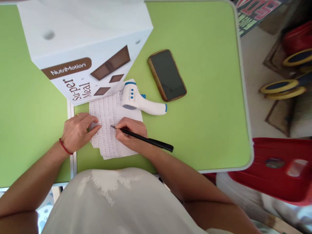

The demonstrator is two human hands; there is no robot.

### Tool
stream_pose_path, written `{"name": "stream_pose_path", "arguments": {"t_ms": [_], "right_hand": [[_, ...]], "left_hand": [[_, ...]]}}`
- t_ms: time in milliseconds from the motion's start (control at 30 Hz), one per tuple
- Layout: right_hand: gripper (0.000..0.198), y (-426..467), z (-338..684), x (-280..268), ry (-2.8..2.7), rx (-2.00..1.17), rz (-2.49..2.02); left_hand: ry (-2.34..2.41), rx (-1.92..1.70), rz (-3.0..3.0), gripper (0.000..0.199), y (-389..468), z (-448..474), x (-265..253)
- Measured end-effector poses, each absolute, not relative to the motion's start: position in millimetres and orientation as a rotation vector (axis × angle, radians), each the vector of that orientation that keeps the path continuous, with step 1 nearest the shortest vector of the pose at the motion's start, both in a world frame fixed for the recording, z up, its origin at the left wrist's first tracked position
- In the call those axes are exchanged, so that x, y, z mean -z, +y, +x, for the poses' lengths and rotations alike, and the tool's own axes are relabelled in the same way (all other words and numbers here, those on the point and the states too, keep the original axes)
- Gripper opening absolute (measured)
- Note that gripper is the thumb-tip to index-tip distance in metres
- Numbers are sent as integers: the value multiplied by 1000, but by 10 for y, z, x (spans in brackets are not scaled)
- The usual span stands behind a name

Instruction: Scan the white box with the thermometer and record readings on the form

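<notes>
Sheets of paper (109, 143) covered with rows of small handwriting lie on the green table in front of me. My right hand (131, 131) is closed around a black pen (159, 144), whose tip points at the middle of the top sheet. My left hand (79, 128) rests at the left edge of the sheets, loosely curled, with thumb and fingers apart and nothing between them. A white and blue infrared thermometer (146, 104) lies across the upper right of the paper. The far edge of the paper is hidden by a white box (75, 52) printed "NutriMotion su-per Meal".
A phone (168, 74) in a brown case lies right of the box. The green table (209, 107) has a pale rim and a seam under my left wrist. Beyond its right edge are a red plastic stool or chair (263, 175) and yellow-handled scissors (280, 87).
</notes>
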State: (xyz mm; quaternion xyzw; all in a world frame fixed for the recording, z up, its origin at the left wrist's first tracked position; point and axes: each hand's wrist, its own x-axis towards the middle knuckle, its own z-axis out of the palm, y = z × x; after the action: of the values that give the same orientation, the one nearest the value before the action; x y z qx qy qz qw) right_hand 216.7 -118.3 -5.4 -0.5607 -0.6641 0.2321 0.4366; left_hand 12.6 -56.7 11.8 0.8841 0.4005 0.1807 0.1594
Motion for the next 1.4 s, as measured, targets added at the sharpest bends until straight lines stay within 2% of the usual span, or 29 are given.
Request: {"name": "stream_pose_path", "arguments": {"t_ms": [367, 533, 767, 933, 1067, 1133, 1267, 1400], "right_hand": [[13, -1171, 2322, 47, -1782, -423, -1325], [25, -1144, 2467, 111, -2112, -275, -1241], [39, -1158, 2409, 84, -2337, -153, -1368], [29, -1246, 2594, -300, -2117, -163, -1378], [23, -1014, 3140, -493, -1946, -86, -1770], [33, -782, 3416, -398, -1816, -22, -2054], [74, -407, 3684, -10, -1595, -41, -2381], [74, -303, 3667, 195, -1592, -157, -2443]], "left_hand": [[1129, -500, 2542, 23, -576, 136, -96], [1131, -482, 2549, 22, -573, 138, -101], [1111, -512, 2561, 21, -569, 111, -83], [1104, -576, 2564, 20, -577, 94, -51], [1110, -561, 2546, 19, -576, 86, -32], [1116, -550, 2541, 20, -570, 86, -27], [1094, -576, 2541, 21, -556, 84, -23], [1092, -585, 2541, 21, -557, 73, -21]]}}
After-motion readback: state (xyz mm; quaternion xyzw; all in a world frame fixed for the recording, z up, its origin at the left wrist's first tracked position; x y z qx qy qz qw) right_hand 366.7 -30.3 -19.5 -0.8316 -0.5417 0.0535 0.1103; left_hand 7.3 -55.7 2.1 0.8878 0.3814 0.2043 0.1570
